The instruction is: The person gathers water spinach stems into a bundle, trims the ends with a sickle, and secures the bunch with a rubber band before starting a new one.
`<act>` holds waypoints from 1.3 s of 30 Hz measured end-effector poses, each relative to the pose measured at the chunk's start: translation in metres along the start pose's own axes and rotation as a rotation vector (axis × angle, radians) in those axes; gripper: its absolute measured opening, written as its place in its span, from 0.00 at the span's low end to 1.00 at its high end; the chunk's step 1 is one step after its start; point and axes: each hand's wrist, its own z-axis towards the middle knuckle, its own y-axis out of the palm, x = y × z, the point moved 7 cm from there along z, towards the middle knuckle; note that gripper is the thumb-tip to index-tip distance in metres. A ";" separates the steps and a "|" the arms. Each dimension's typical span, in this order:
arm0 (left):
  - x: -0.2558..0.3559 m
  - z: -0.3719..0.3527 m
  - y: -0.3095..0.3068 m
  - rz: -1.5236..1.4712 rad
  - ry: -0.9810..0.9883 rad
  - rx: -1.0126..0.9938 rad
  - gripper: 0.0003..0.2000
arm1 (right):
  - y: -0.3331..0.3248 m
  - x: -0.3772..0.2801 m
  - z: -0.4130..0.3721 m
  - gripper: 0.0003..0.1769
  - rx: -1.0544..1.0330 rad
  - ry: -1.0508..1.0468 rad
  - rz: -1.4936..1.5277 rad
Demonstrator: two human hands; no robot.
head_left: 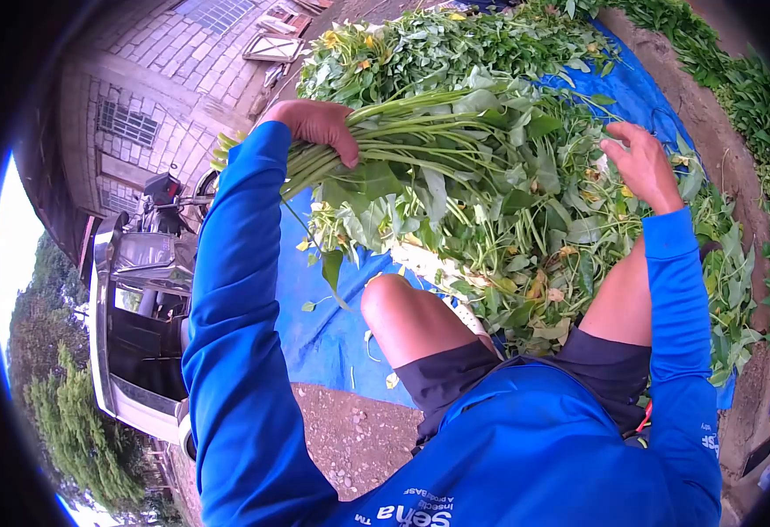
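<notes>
My left hand is wrapped round the stems of a thick bunch of water spinach, long green stalks with broad leaves. The stalk ends stick out past the hand on the left, and the leafy ends point right. One loose stem with a leaf hangs below the bunch. My right hand is raised over the leaf pile at the right, its thumb and fingers apart, holding nothing I can see. Beneath both hands spreads a large heap of cut greens, some leaves yellowed.
A blue tarp lies under the heap, with gravel at its near edge. More greens are laid along the right side. A motorcycle and a pale vehicle stand at the left, by a block wall. My bent knees frame the near side.
</notes>
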 end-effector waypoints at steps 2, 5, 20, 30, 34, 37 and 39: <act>-0.004 -0.003 -0.004 -0.023 -0.002 0.089 0.36 | 0.016 -0.049 -0.007 0.24 -0.028 -0.056 0.234; -0.005 -0.007 -0.004 -0.078 -0.016 0.162 0.36 | 0.049 -0.110 -0.031 0.17 -0.225 -0.124 0.527; 0.062 -0.014 0.003 -0.078 0.066 0.473 0.61 | 0.214 -0.306 -0.125 0.13 -0.481 0.046 1.126; 0.048 0.039 -0.009 -0.338 0.415 0.438 0.41 | 0.131 -0.264 -0.169 0.15 -0.600 -0.232 0.968; 0.027 0.048 -0.026 0.192 0.350 0.687 0.47 | 0.018 -0.033 -0.111 0.33 0.008 0.190 0.658; 0.075 0.021 0.001 0.320 0.304 0.720 0.52 | -0.109 0.102 -0.176 0.42 0.432 0.501 -0.513; 0.092 0.030 0.011 0.392 0.397 0.764 0.48 | -0.134 0.143 -0.233 0.35 0.273 0.709 -0.316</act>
